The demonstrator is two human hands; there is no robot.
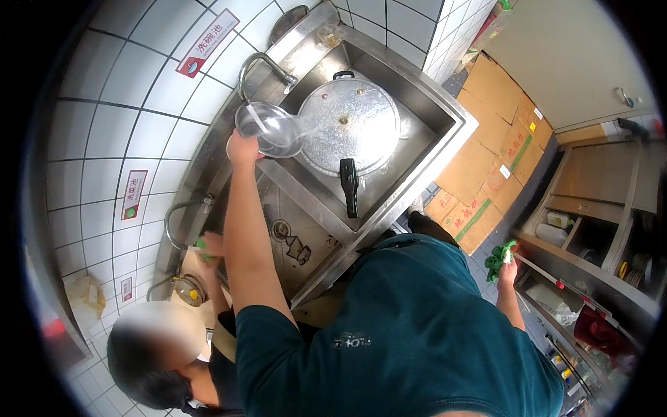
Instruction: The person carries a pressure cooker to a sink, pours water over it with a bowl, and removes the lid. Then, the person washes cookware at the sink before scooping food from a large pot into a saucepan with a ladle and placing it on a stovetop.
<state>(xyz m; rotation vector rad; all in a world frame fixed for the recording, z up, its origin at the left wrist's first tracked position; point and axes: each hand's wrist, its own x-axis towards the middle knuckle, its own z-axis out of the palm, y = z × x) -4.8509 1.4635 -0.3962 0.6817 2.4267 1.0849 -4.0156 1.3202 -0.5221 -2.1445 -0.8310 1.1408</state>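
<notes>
With the left hand [243, 149], grips a clear bowl [267, 128] by its side. Holds it right at the near-wall edge of the large lidded pot [347, 125], just below the curved tap [249, 64]. Just beyond and rightward of that hand: the pot, set down in the sink [425, 170] with its black handle [349, 187] toward the body. With the right hand [508, 270], clutches a green cloth [495, 264] off to the side, near the cabinet [590, 210], well apart from the pot. Farther left, by another tap [184, 206], a co-worker's hand [210, 244] on something green.
</notes>
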